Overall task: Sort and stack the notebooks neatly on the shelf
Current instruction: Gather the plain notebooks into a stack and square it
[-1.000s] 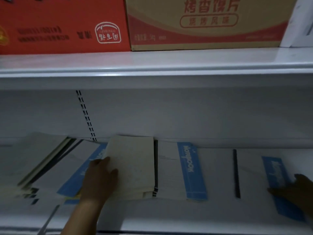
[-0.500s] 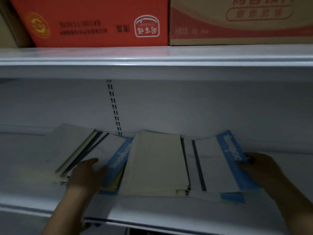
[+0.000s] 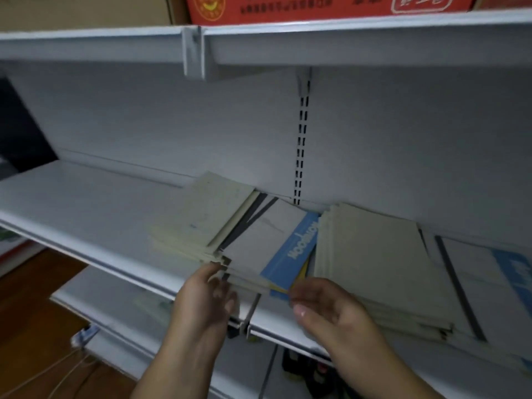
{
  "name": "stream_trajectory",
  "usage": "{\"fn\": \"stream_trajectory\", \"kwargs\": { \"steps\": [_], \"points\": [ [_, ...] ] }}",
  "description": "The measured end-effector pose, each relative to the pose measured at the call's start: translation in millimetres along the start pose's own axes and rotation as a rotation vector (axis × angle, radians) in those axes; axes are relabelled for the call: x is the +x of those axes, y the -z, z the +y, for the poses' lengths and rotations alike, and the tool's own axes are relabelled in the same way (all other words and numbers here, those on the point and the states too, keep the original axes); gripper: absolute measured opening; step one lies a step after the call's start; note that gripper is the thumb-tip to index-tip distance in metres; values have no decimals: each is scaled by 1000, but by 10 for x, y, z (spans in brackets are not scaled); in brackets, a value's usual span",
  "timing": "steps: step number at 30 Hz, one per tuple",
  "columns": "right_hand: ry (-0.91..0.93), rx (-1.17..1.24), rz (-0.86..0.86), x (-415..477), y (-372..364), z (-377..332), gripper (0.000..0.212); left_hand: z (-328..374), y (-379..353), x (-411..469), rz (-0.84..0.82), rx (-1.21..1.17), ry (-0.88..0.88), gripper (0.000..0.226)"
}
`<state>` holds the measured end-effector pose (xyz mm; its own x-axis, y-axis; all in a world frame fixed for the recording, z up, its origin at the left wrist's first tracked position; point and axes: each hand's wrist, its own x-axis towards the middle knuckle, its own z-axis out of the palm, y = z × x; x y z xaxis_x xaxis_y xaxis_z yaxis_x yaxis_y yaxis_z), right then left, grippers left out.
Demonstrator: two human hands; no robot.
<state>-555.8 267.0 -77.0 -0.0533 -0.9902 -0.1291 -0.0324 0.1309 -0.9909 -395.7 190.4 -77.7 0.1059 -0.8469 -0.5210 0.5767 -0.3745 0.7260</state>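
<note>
Left hand [image 3: 205,298] at shelf [image 3: 86,203] front edge, fingers loosely curled, fingertips touching corner of messy left notebook pile [image 3: 218,226]; grip unclear. Right hand [image 3: 325,309] half-open, empty, just beside blue-striped notebook [image 3: 290,251]. Cream stack [image 3: 371,263] right of it. Red box [image 3: 302,7] on upper shelf.

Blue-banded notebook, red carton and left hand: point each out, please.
blue-banded notebook [image 3: 290,249], head view, on its blue band.
red carton [image 3: 302,7], head view, on its front face.
left hand [image 3: 205,300], head view, on its back.
</note>
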Motion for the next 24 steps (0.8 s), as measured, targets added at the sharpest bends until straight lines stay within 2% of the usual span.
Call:
{"fn": "stream_trajectory", "kwargs": {
  "steps": [3, 6, 8, 9, 13, 16, 18, 21, 24],
  "points": [
    [-79, 239, 12, 81, -257, 8, 17, 78, 64, 93, -42, -77, 119, 18],
    [-158, 401, 145, 190, -383, 65, 24, 218, 96, 182, -90, -128, 211, 18],
    [-164, 450, 202, 232, -427, 82, 21, 315, 130, 214, -108, -159, 254, 39],
    [-151, 462, 219, 232, -446, 82, 21, 351, 139, 224, -113, -165, 270, 48],
    [-65, 452, 278, 238, -501, 171, 34, 334, 185, 258, -176, 2, 263, 32],
    [-16, 428, 299, 245, -523, 249, 33, 278, 227, 270, -177, 41, 246, 30],
    [11, 415, 314, 248, -530, 305, 30, 287, 231, 247, -186, 30, 247, 32],
    [60, 350, 317, 244, -530, 367, 37, 295, 222, 232, -179, -77, 273, 36],
    [67, 348, 314, 215, -508, 396, 37, 325, 242, 250, -166, -163, 313, 54]
  ]
}}
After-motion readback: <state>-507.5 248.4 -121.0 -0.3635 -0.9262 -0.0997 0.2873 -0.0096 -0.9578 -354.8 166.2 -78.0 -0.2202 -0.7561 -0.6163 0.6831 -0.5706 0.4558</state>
